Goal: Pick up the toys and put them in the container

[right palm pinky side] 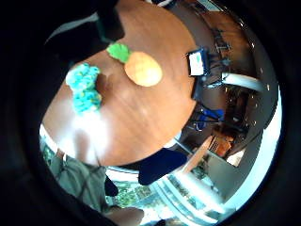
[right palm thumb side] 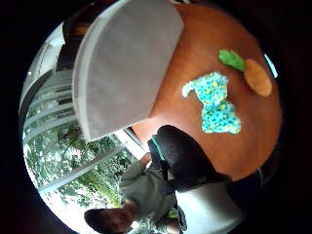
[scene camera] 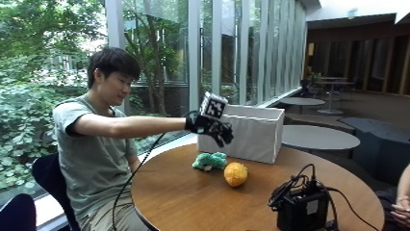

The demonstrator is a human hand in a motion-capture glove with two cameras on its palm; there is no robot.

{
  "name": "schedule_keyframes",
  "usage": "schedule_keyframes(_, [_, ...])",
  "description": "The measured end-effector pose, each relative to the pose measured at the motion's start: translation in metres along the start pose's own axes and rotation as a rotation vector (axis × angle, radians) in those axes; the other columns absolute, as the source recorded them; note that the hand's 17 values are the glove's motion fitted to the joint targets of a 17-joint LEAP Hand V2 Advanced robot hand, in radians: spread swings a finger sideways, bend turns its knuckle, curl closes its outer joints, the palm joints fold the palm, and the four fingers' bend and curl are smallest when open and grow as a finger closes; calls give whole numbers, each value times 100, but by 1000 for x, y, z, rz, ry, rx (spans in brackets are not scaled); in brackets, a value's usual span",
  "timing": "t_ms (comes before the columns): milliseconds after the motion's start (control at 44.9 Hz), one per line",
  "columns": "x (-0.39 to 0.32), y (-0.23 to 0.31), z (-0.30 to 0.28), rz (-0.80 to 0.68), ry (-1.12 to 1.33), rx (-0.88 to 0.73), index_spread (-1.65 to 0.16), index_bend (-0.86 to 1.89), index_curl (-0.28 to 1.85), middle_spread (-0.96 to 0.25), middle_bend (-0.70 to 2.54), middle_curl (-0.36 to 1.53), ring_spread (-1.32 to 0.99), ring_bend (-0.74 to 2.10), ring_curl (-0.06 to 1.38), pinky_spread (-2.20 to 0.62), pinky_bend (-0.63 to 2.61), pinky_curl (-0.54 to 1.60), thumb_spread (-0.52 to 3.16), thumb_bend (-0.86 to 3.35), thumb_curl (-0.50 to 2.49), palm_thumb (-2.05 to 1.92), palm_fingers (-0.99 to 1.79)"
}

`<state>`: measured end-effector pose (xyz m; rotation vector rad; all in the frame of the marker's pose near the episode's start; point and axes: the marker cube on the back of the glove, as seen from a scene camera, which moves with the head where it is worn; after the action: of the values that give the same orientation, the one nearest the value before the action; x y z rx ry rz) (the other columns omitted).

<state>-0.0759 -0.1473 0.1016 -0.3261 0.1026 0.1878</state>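
A teal spotted plush toy (scene camera: pixel 209 161) lies on the round wooden table (scene camera: pixel 192 202) in front of the white fabric container (scene camera: pixel 243 132). An orange plush toy (scene camera: pixel 235 173) with a green leaf end lies right beside it. My gloved right hand (scene camera: pixel 211 127) hangs in the air above the teal toy, at the container's near corner, fingers drooping and holding nothing. The palm views look down on the teal toy (right palm pinky side: pixel 84 89) (right palm thumb side: pixel 214 102), the orange toy (right palm pinky side: pixel 141 68) (right palm thumb side: pixel 256 75) and the container (right palm thumb side: pixel 122 63).
A black device (scene camera: pixel 301 207) with cables stands near the table's front right edge, also seen from the palm (right palm pinky side: pixel 197 62). Other round tables (scene camera: pixel 317 137) stand behind. Tall windows run along the left. Another person's hand (scene camera: pixel 400 204) shows at the right edge.
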Motion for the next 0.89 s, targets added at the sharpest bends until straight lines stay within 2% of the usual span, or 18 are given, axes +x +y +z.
schedule_keyframes(89, [-20,-26,52,238,-119,-73,-11,0,21,4,14,36,-1,50,38,2,104,43,121,-3,37,-2,-8])
schedule_keyframes(156, [-41,-40,82,344,-198,-122,-8,0,19,6,15,35,-2,64,42,1,109,43,121,-4,36,-3,-3])
schedule_keyframes(223, [-73,-45,107,240,-255,-147,-6,-2,15,8,21,37,-5,86,46,-4,111,42,120,-4,35,-4,9])
schedule_keyframes(245, [-83,-46,111,192,-268,-140,-5,-6,13,7,36,41,-10,103,51,-9,109,41,123,-2,34,-2,33])
schedule_keyframes(267, [-90,-47,113,161,-276,-123,-4,-7,9,7,39,41,-12,107,49,-12,107,39,124,-2,34,-2,37])
schedule_keyframes(290, [-94,-47,114,146,-277,-99,-4,-2,9,5,50,45,-15,111,50,-16,107,39,131,2,35,3,57])
schedule_keyframes(312, [-97,-48,114,142,-271,-74,-3,-4,7,5,52,45,-16,113,49,-18,106,37,131,1,34,3,55])
schedule_keyframes(379, [-98,-51,114,162,-218,-20,-5,16,9,0,76,54,-21,119,52,-27,102,36,145,15,39,23,97])
schedule_keyframes(423, [-95,-52,114,175,-137,9,-7,27,12,-2,81,56,-23,115,51,-29,97,35,143,23,45,39,104])
schedule_keyframes(446, [-95,-54,115,173,-108,25,-7,22,11,-3,83,57,-24,117,53,-31,97,36,146,22,44,38,102])
schedule_keyframes(490, [-102,-57,115,157,-111,57,-10,40,17,-5,84,60,-25,113,54,-32,93,37,140,27,50,50,108])
schedule_keyframes(602, [-92,-62,123,199,5,43,-14,57,24,-11,88,64,-28,112,56,-33,90,38,133,31,58,61,110])
schedule_keyframes(713, [-97,-66,122,154,-221,42,-18,66,30,-16,90,69,-31,115,58,-34,91,40,129,33,65,67,106])
schedule_keyframes(758, [-102,-66,123,133,-242,35,-19,69,32,-18,91,70,-32,116,58,-34,92,41,128,34,68,68,104])
schedule_keyframes(891, [-81,-65,116,193,-272,38,-21,75,37,-23,94,76,-35,121,61,-35,95,44,124,35,75,70,98])
